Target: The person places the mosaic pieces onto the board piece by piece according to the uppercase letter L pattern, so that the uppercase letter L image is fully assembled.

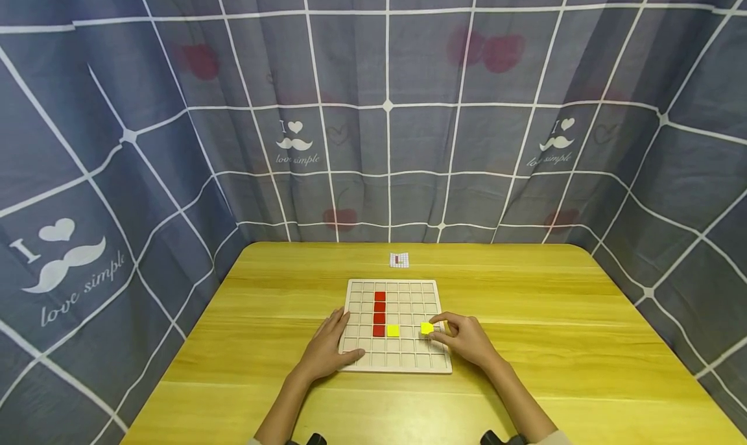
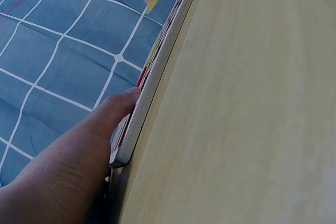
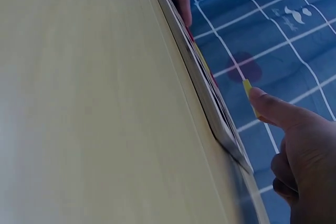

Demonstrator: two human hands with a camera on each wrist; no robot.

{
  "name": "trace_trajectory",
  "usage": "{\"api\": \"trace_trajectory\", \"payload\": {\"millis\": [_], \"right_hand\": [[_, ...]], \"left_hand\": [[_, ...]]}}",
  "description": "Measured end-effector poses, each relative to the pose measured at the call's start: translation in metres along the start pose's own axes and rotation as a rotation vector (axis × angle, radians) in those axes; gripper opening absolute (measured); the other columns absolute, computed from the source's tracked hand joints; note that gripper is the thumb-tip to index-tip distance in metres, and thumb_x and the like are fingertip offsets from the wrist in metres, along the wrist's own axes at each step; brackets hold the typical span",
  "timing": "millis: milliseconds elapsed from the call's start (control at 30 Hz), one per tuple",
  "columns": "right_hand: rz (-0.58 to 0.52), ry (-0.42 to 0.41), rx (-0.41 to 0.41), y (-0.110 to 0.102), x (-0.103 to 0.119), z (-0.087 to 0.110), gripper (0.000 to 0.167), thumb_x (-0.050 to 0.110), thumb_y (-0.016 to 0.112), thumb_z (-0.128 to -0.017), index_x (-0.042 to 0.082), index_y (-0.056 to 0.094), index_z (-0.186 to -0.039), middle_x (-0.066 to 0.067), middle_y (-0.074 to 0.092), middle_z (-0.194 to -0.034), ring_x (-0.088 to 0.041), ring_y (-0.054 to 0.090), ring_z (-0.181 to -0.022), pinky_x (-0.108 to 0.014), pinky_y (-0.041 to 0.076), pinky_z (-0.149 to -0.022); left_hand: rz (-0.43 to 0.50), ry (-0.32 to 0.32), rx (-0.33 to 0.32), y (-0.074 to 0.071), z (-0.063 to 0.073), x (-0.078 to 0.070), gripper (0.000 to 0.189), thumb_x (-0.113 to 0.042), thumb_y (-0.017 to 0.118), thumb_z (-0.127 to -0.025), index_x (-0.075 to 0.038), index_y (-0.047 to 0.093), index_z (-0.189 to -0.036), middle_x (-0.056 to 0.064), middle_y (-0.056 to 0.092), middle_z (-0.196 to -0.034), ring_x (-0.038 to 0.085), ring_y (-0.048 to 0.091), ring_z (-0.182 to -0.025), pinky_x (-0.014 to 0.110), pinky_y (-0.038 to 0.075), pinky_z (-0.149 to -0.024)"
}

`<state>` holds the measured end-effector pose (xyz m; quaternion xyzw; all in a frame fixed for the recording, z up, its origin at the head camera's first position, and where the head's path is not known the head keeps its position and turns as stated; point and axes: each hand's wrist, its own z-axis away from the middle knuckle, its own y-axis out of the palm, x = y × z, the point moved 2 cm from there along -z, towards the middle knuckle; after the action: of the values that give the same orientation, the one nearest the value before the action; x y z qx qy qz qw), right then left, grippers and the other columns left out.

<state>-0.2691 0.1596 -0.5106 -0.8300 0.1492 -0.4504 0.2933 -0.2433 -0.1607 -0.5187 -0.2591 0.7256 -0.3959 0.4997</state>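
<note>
A pale square board (image 1: 403, 362) with a raised grid lies in front of me. My left hand (image 1: 323, 349) rests along its left edge, fingers extended, with the thumb over the near left corner. Between thumb and fingertips my right hand (image 1: 471, 342) pinches a yellow square tile (image 1: 426, 328) above the board's right part. The right wrist view shows this tile (image 3: 251, 97) tilted and raised off the board. A column of several red tiles (image 1: 379, 307) sits in the grid left of centre. One yellow tile (image 1: 393, 331) lies right beside the nearest red one.
Behind the board, a small white gridded card (image 1: 399, 260) with a coloured pattern lies on the wooden table (image 1: 525, 302). A blue-grey checked curtain (image 1: 420, 140) hangs around the table's back and sides.
</note>
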Motion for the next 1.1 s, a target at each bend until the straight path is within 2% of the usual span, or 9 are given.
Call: {"api": "trace_trajectory", "payload": {"millis": [167,400,567,933,1100], "right_hand": [[0.035,0.018,-0.012,0.015,0.008,-0.012,0.023,0.032,0.076,-0.075,0.026,0.069,-0.097,0.014,0.029,-0.048,0.002,0.020,-0.043,-0.017,0.021,-0.041],[0.094,0.033,0.023,0.029,0.013,-0.020,0.025,0.038,0.075,-0.075,0.025,0.070,-0.094,0.015,0.032,-0.047,0.002,0.022,-0.043,-0.017,0.022,-0.040],[0.117,0.036,0.046,0.033,0.013,-0.020,0.024,0.039,0.075,-0.075,0.022,0.071,-0.092,0.015,0.034,-0.048,0.002,0.025,-0.043,-0.017,0.024,-0.040],[0.187,0.038,0.065,0.034,0.015,-0.020,0.024,0.038,0.074,-0.076,0.023,0.071,-0.094,0.014,0.034,-0.048,0.000,0.025,-0.043,-0.019,0.023,-0.042],[0.214,0.017,0.061,0.034,0.013,-0.019,0.025,0.040,0.073,-0.076,0.024,0.071,-0.096,0.016,0.033,-0.049,0.001,0.023,-0.044,-0.019,0.023,-0.043]], "left_hand": [[-0.002,-0.004,-0.008,0.000,0.001,0.001,0.091,-0.058,0.063,-0.078,-0.003,0.031,-0.144,0.015,0.022,-0.150,0.032,0.017,-0.137,0.053,0.020,-0.106],[0.003,0.000,-0.003,-0.001,0.001,0.001,0.093,-0.057,0.063,-0.077,-0.002,0.030,-0.144,0.016,0.021,-0.150,0.033,0.017,-0.137,0.055,0.022,-0.104],[0.002,-0.010,-0.002,0.001,0.000,0.000,0.093,-0.058,0.063,-0.077,-0.004,0.030,-0.144,0.014,0.021,-0.150,0.030,0.016,-0.138,0.052,0.020,-0.106],[0.004,0.016,-0.025,0.002,-0.001,0.000,0.090,-0.056,0.063,-0.078,0.000,0.032,-0.142,0.018,0.024,-0.148,0.035,0.019,-0.136,0.056,0.022,-0.104],[0.012,0.013,-0.012,0.002,-0.002,0.000,0.090,-0.055,0.063,-0.079,-0.001,0.031,-0.143,0.017,0.023,-0.149,0.033,0.017,-0.137,0.052,0.018,-0.107]]}}
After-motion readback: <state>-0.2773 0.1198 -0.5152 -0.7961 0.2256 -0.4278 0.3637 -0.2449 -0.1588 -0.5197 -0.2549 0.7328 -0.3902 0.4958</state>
